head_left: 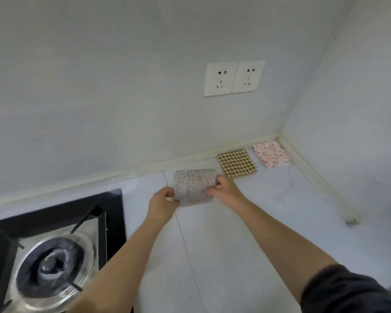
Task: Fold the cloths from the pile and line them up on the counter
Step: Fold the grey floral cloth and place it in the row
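A folded grey cloth with small red dots is held near the back of the white counter. My left hand pinches its lower left corner. My right hand pinches its right edge. To its right a folded brown-and-cream checked cloth lies flat by the wall. Further right, in the corner, lies a folded pink flowered cloth. The pile of cloths is out of view.
A black gas hob with a steel burner fills the counter's left side. Two white wall sockets sit above the cloths. Walls close the counter at the back and right.
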Available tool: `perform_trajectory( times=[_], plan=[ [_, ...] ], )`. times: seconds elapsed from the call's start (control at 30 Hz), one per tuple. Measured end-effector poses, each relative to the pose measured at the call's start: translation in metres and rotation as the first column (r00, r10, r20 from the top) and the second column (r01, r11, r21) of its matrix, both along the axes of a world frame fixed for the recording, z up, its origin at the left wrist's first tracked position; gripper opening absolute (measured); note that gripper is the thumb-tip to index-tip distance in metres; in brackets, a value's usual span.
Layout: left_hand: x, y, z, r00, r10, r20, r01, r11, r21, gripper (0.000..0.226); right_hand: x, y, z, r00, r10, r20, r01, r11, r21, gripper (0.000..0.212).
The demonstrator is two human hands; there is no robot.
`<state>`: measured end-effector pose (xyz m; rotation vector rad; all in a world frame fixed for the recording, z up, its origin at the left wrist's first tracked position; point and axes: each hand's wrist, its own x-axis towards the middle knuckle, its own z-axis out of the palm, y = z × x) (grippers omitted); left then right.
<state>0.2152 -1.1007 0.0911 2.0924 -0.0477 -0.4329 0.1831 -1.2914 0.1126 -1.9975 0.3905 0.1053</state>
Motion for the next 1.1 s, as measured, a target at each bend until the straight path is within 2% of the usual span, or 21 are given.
perform_trajectory(
  times=[0.07, 0.13, 0.2, 0.23, 0.27, 0.33, 0.47, 0.53, 0.6, 0.67, 0.73, 0.83, 0.93, 1.0, 1.1],
  plan=[
    [0.022, -0.023, 0.006, 0.992, 0.061, 0.106, -0.054, 0.996, -0.073, 0.032, 0.025, -0.025, -0.005, 0.974, 0.051, 0.221, -0.011, 0.984, -0.178, 0.024],
    [0.037, -0.036, -0.002, 0.976, -0.003, 0.220, 0.015, 0.999, -0.050, 0.037, 0.037, -0.051, -0.021, 0.925, 0.213, 0.314, -0.069, 0.908, -0.413, 0.025],
    [0.038, -0.035, -0.026, 0.928, -0.213, 0.306, 0.191, 0.976, 0.101, 0.047, 0.032, -0.073, -0.040, 0.878, 0.447, 0.172, -0.228, 0.706, -0.671, 0.025],
    [0.034, -0.030, -0.042, 0.891, -0.304, 0.336, 0.254, 0.949, 0.185, 0.053, 0.027, -0.082, -0.051, 0.847, 0.529, 0.048, -0.336, 0.604, -0.722, 0.029],
    [0.030, -0.024, -0.057, 0.858, -0.365, 0.361, 0.283, 0.923, 0.261, 0.057, 0.020, -0.089, -0.060, 0.816, 0.574, -0.066, -0.433, 0.533, -0.727, 0.035],
    [0.022, -0.016, -0.076, 0.825, -0.399, 0.401, 0.251, 0.893, 0.373, 0.059, 0.010, -0.098, -0.073, 0.791, 0.591, -0.157, -0.515, 0.505, -0.693, 0.045],
    [0.013, -0.031, -0.068, 0.790, -0.417, 0.450, 0.192, 0.865, 0.465, 0.054, 0.012, -0.096, -0.079, 0.827, 0.562, 0.030, -0.390, 0.611, -0.689, 0.042],
    [0.005, -0.048, -0.062, 0.770, -0.497, 0.400, 0.230, 0.801, 0.552, 0.060, 0.015, -0.083, -0.083, 0.831, 0.556, 0.010, -0.393, 0.600, -0.696, 0.041],
    [-0.003, -0.063, -0.064, 0.781, -0.560, 0.278, 0.269, 0.703, 0.659, 0.071, 0.013, -0.068, -0.092, 0.826, 0.556, -0.086, -0.430, 0.525, -0.734, 0.043],
    [-0.008, -0.071, -0.075, 0.788, -0.593, 0.164, 0.282, 0.584, 0.761, 0.075, 0.008, -0.061, -0.103, 0.808, 0.534, -0.250, -0.511, 0.421, -0.750, 0.056],
    [-0.008, -0.076, -0.085, 0.800, -0.587, 0.124, 0.260, 0.526, 0.810, 0.082, 0.006, -0.060, -0.108, 0.791, 0.519, -0.323, -0.543, 0.355, -0.761, 0.061],
    [0.007, -0.084, -0.091, 0.818, -0.562, 0.121, 0.214, 0.494, 0.843, 0.077, 0.026, -0.066, -0.109, 0.812, 0.494, -0.310, -0.505, 0.331, -0.797, 0.064],
    [0.033, -0.099, -0.088, 0.847, -0.519, 0.116, 0.186, 0.494, 0.849, 0.062, 0.056, -0.075, -0.102, 0.782, 0.535, -0.320, -0.505, 0.243, -0.828, 0.076],
    [0.047, -0.109, -0.088, 0.867, -0.484, 0.115, 0.166, 0.500, 0.850, 0.060, 0.073, -0.082, -0.101, 0.785, 0.525, -0.329, -0.507, 0.238, -0.829, 0.064],
    [0.057, -0.118, -0.091, 0.881, -0.460, 0.113, 0.144, 0.486, 0.862, 0.060, 0.089, -0.088, -0.101, 0.780, 0.530, -0.333, -0.508, 0.225, -0.832, 0.061]
  ],
)
